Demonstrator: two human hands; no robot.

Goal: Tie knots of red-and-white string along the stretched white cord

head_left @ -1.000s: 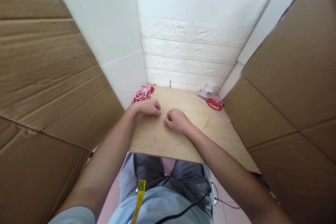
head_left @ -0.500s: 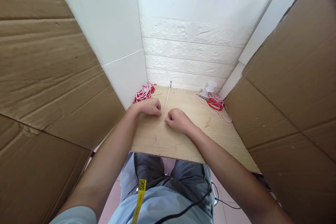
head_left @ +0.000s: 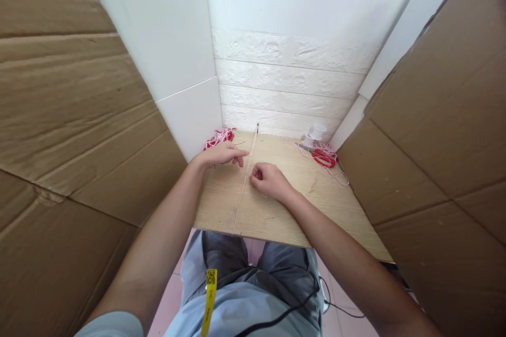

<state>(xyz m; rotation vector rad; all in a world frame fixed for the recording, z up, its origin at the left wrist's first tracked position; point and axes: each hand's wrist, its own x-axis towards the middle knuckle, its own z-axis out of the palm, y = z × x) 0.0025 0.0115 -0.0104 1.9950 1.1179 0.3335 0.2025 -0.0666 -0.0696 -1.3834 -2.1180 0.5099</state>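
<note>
A thin pale cord (head_left: 241,197) runs taut along the wooden board (head_left: 284,221), from a small dark fixing (head_left: 258,125) at the wall to the front edge. Just left of the cord is my left hand (head_left: 226,155), its index finger stretched out to the cord and the other fingers loosely bent. My right hand (head_left: 269,179) rests close by on the right side of the cord, fingers curled and thumb pressed to the index finger. Whatever is in that pinch, if anything, is too small to make out.
A tangle of red and pink-white cord (head_left: 221,137) lies at the back left. At the back right are white spools (head_left: 317,131), red-handled scissors (head_left: 324,158) and more pink cord (head_left: 336,176). Cardboard walls (head_left: 419,168) flank both sides, with a white brick-pattern wall (head_left: 288,79) behind.
My left hand has gone from a closed fist to an outstretched index finger and shifted slightly away toward the wall. My right hand has stayed nearly in place, its curl slightly looser.
</note>
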